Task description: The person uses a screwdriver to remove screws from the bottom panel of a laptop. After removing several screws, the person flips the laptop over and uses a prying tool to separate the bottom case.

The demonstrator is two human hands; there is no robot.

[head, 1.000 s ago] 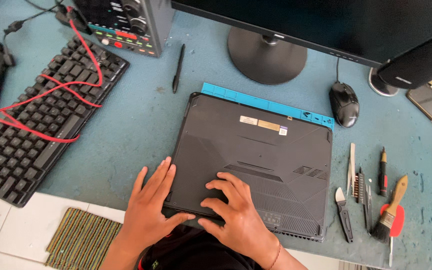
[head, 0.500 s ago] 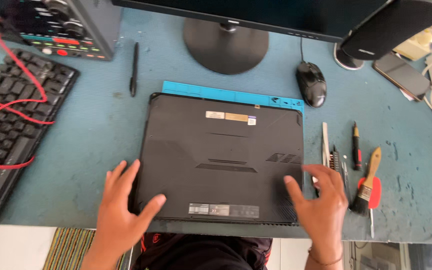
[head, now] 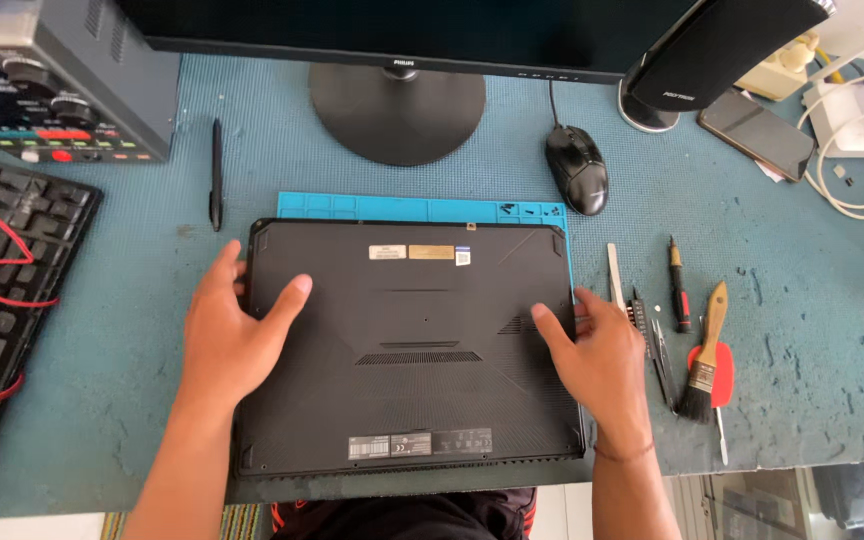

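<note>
I see laptop (head: 412, 345) bottom-up at desk centre, long axis 9-to-3 | left hand (head: 232, 335) open, flat on 9 o'clock edge | right hand (head: 597, 355) open on 3 o'clock edge | both equally near.

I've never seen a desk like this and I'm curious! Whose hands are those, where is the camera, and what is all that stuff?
The camera sits on a person's head and looks down, so you see their own two bare hands. The left hand and the right hand rest flat on the two sides of a black laptop lying bottom-up on a blue mat. Neither hand grips anything. Around it on the blue-green desk lie a mouse, a keyboard with red wires, a paintbrush, a small screwdriver, a pen and a phone. A monitor stand sits behind.
</note>
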